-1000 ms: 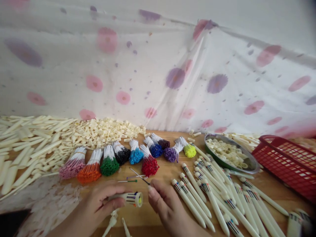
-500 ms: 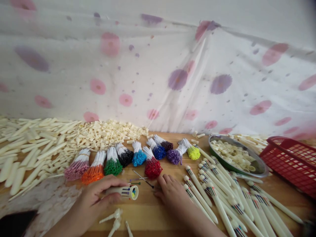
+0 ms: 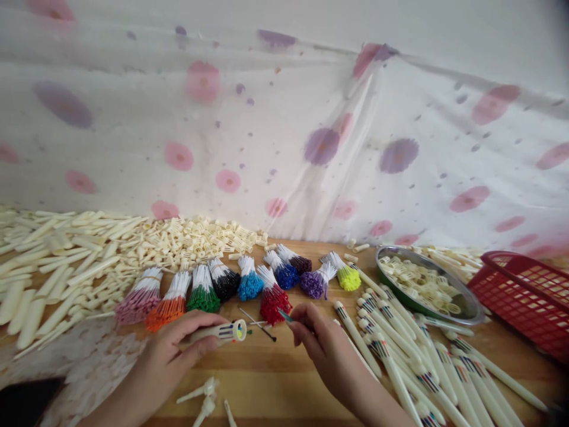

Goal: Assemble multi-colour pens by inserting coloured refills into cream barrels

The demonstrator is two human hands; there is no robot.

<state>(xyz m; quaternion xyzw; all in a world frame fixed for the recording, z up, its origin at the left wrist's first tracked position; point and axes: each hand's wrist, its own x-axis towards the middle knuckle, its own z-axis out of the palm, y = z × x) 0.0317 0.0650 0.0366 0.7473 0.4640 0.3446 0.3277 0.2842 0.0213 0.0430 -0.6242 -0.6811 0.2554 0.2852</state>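
Note:
My left hand (image 3: 175, 350) grips a cream multicolour pen barrel (image 3: 222, 332), its open end facing right. My right hand (image 3: 317, 338) pinches a thin teal refill (image 3: 285, 315) just in front of the red refill bundle (image 3: 273, 299). Two loose refills (image 3: 258, 324) lie on the wood between my hands. Behind them stands a row of refill bundles: pink (image 3: 137, 299), orange (image 3: 166, 305), green (image 3: 202, 293), black (image 3: 224, 281), light blue (image 3: 249, 283), dark blue (image 3: 284, 273), purple (image 3: 313, 281) and yellow (image 3: 347, 274).
Assembled cream pens (image 3: 400, 350) lie in a heap at right. A metal dish (image 3: 466, 308) holds small cream clips, with a red plastic basket (image 3: 528, 296) beside it. Cream barrels and clips (image 3: 89, 255) pile up at left. A flowered cloth (image 3: 284, 136) hangs behind. Small cream parts (image 3: 204, 397) lie near the front edge.
My right hand has lifted from the table with a teal refill pinched in its fingers. My left hand has raised the pen barrel slightly. The view has shifted a little.

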